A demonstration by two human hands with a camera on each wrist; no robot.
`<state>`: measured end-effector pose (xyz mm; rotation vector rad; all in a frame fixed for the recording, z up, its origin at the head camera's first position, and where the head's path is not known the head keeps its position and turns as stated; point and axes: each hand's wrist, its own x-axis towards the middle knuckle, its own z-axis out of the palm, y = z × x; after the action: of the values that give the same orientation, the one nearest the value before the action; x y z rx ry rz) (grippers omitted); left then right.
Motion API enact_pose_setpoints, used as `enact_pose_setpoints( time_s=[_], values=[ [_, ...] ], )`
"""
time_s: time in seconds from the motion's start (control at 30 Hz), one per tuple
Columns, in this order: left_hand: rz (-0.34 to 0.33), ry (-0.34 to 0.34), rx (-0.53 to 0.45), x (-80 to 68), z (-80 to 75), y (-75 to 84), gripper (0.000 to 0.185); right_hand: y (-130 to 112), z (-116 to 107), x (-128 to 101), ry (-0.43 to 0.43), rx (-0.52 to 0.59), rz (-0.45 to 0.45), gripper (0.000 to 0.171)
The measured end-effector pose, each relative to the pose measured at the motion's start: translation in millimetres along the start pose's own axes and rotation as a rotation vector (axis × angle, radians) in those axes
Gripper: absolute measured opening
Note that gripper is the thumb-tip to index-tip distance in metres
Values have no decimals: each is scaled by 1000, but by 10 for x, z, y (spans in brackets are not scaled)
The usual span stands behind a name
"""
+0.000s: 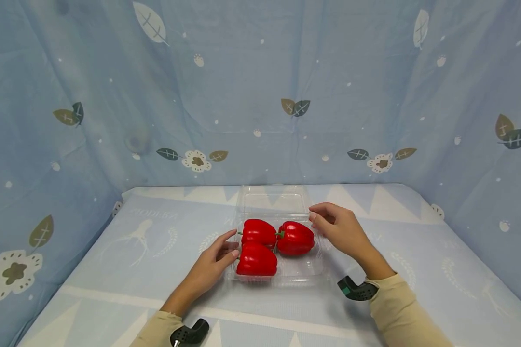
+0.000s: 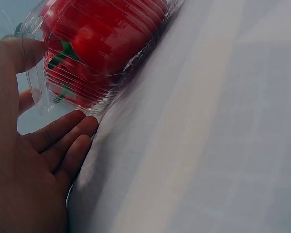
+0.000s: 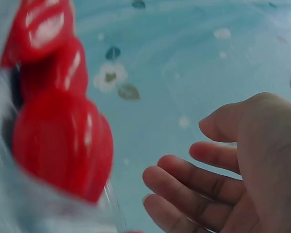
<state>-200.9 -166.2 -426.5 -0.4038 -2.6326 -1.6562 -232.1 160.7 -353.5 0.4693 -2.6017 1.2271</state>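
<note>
Left hand (image 1: 212, 264), fingers apart, touched clear rectangular plastic box (image 1: 303, 269) just right of it. Three glossy red bell peppers (image 1: 267, 250) sat inside. Beyond, right hand (image 1: 340, 229) hung relaxed, gripping nothing. Uneven left push might have skewed box, rolling peppers.

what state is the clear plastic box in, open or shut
Open: in the head view, the lid lies back on the far side of the clear plastic box, leaving the three red peppers uncovered.
</note>
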Motion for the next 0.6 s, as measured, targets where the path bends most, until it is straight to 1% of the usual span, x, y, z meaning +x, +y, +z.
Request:
enact_pose_setpoints(
  time_s=[0.07, 0.27, 0.37, 0.47, 0.6],
  values=[
    [8, -4, 2, 32, 8, -101, 55, 94, -59, 19, 24, -6, 18, 27],
    [4, -11, 16, 46, 2, -107, 55, 339, -232, 58, 81, -40, 96, 41],
    [-1, -8, 22, 47, 2, -99, 55, 438, -297, 67, 122, -60, 124, 44],
    [3, -8, 24, 46, 4, -102, 56, 539, -330, 68, 157, -84, 152, 41],
    [11, -10, 26, 39, 9, -113, 56, 663, -339, 60, 181, -115, 190, 38]
  ],
)
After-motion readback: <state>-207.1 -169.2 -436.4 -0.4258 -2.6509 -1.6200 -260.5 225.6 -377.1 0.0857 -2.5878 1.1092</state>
